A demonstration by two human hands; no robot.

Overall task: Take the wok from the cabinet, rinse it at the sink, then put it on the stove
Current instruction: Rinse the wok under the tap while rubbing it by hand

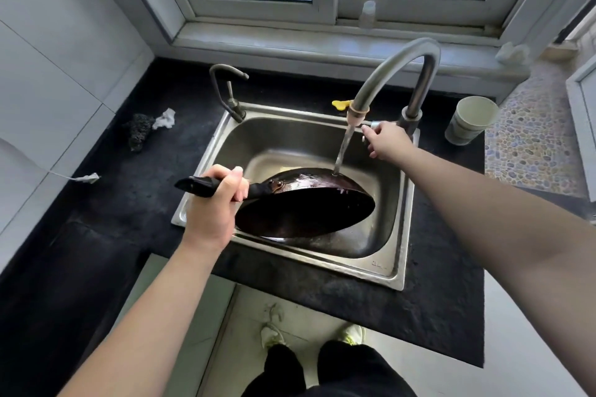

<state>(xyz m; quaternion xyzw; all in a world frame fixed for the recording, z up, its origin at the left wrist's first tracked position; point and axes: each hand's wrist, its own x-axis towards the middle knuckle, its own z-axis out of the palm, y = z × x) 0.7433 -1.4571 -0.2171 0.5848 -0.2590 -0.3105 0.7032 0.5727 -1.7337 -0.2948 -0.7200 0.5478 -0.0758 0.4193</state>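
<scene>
Black counter rings the sink, where the left hand grips the wok handle, pan tilted rightward under running water, while the right hand grasps the tap lever.

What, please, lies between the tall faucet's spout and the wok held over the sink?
In the head view, only a stream of running water spans that gap, falling from the faucet spout onto the far rim of the wok.
</scene>
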